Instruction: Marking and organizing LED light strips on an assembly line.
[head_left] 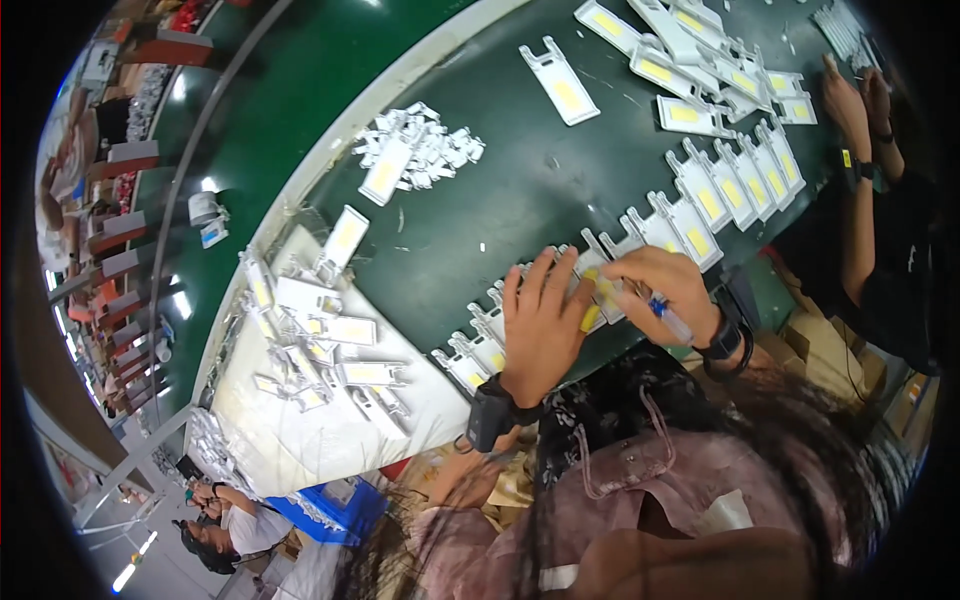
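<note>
A long row of flat white plastic housings with yellow panels (697, 241) lies along the near side of the dark green table. My left hand (541, 325) rests on the row with its fingers stretched out and its thumb beside a yellow panel. Just right of it, my right hand (664, 285) is closed round a slim tool with a clear and blue handle (672, 318). The tool's tip is hidden by the fingers, above the housing between my hands. Both wrists wear dark bands.
Small white parts (425, 150) are heaped at the far left, a housing (388, 170) lying on them. More housings lie on a white board (300, 440) at left and in a pile (690, 65) at far right. A co-worker's hands (850, 100) are at the right. A blue bin (345, 505) stands below the board.
</note>
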